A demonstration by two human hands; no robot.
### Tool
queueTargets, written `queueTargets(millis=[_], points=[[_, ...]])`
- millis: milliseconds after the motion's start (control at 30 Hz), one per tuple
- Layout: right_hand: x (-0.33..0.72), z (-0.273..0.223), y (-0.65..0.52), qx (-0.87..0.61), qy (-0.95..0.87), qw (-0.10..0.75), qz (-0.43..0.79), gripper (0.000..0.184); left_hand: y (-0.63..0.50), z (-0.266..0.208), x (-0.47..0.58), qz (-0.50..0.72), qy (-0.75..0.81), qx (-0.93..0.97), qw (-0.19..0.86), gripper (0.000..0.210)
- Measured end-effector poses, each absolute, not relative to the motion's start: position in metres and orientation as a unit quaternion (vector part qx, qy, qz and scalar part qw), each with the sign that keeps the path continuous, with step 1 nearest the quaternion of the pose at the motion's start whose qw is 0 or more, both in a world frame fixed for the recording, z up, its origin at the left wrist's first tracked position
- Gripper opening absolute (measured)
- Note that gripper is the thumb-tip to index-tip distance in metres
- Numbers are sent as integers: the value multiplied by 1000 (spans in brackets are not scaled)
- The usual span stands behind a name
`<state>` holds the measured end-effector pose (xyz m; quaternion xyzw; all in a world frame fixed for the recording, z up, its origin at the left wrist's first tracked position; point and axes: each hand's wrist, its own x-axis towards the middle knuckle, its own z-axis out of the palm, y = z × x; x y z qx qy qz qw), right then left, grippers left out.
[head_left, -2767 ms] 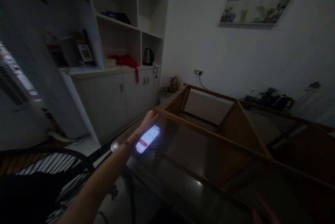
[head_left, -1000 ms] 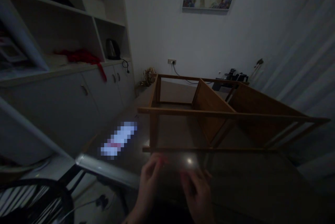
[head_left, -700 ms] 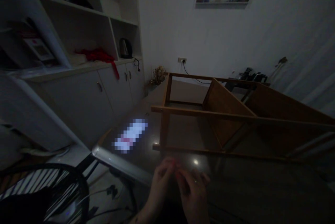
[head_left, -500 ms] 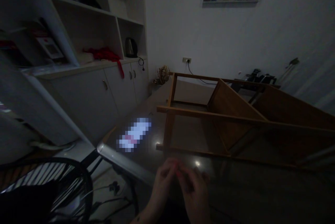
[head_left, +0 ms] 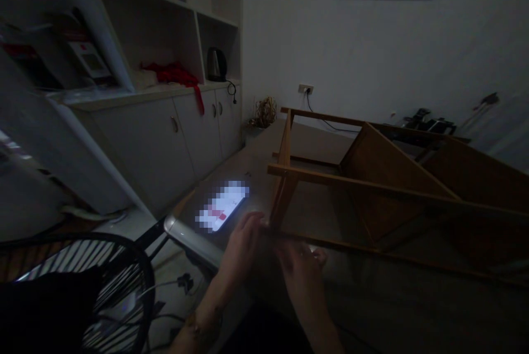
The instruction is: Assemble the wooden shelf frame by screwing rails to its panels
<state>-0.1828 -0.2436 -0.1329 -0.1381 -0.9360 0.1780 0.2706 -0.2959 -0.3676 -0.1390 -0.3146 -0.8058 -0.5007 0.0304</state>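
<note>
Left grip touching sideways-lying wooden frame corner.

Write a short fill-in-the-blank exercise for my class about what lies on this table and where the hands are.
The wooden frame lies on its ____.
The lit phone lies to the ____ of the frame.
The left hand touches the frame's near ____.

Missing words: side; left; corner
</note>
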Motion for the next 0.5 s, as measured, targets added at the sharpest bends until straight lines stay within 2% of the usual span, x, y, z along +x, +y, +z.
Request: queueTargets(millis=[167,333,500], points=[[-202,-131,-249,-139,-948,234,162,21,-357,-149,-302,-461,-829,-316,33,30],[-206,-134,-249,-142,-956,193,168,20,-356,-146,-299,-379,-859,-340,45,28],[-206,-138,-249,-144,-957,202,150,24,-359,-143,-299,-367,-864,-344,13,39]])
